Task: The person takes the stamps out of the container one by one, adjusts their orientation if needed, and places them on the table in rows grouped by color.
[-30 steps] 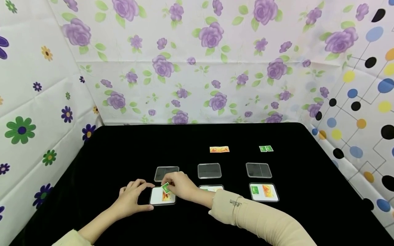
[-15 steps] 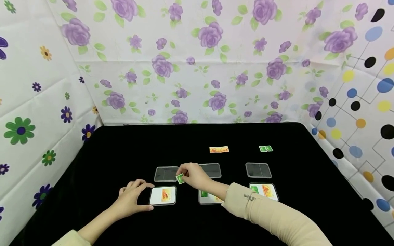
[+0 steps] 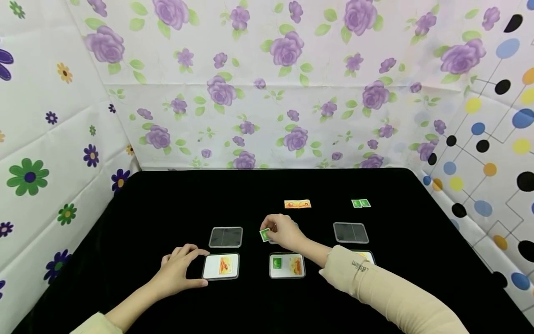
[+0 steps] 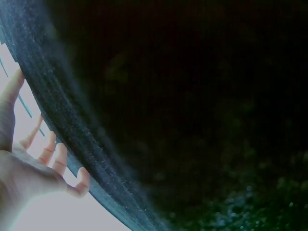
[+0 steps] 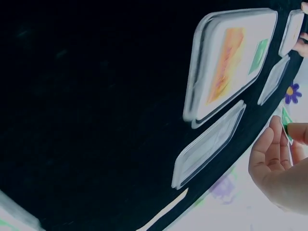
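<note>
Green card (image 3: 264,235) pinched between thumb and fingers, the right hand (image 3: 284,230) hung just right of the far-left clear case (image 3: 225,237), while the left hand (image 3: 180,269), thumb and forefinger spread wide, lay at the near-left white-faced case's (image 3: 211,267) left edge.

From here I count one left hand (image 3: 179,270), one right hand (image 3: 287,232), two pale sleeves (image 3: 379,290), three white-lined cases (image 3: 211,267), three clear lids (image 3: 351,233), three orange stamps (image 3: 225,266), one orange strip (image 3: 297,204), at least four green stamps (image 3: 264,235), three patterned curtains (image 3: 258,106) and one black tablecloth (image 3: 187,199).
</note>
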Tool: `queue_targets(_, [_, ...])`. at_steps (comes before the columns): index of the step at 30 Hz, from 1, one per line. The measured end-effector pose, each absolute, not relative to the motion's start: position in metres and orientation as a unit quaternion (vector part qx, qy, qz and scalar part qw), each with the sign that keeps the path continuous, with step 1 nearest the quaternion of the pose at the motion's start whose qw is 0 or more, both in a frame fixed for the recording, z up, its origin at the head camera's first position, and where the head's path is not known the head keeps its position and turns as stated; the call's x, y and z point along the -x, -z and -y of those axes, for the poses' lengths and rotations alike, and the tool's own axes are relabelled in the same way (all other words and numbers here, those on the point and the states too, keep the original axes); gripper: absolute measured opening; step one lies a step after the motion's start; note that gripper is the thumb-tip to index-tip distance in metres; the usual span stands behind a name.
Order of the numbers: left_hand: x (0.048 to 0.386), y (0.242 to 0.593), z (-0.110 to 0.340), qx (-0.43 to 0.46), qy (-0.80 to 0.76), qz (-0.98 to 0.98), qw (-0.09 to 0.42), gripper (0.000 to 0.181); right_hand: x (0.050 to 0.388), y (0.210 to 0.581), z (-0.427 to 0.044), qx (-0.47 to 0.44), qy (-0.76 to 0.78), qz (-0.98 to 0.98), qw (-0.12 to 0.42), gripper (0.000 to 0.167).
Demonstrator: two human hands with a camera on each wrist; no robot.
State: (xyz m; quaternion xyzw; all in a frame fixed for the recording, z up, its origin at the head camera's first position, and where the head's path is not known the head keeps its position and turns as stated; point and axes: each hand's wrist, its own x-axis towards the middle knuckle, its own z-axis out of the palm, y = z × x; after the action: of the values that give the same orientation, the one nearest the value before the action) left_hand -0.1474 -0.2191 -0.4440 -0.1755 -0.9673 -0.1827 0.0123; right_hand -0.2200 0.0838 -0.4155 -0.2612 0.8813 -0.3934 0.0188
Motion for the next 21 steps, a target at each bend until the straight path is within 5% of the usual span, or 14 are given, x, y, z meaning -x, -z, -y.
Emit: queue_targets(21, [0.147,0.446,0.219,0.177,0.181,0.967,0.020,0.066,0.249,0.411,-0.180,0.198,0.346,-0.917,-0.003,0.012])
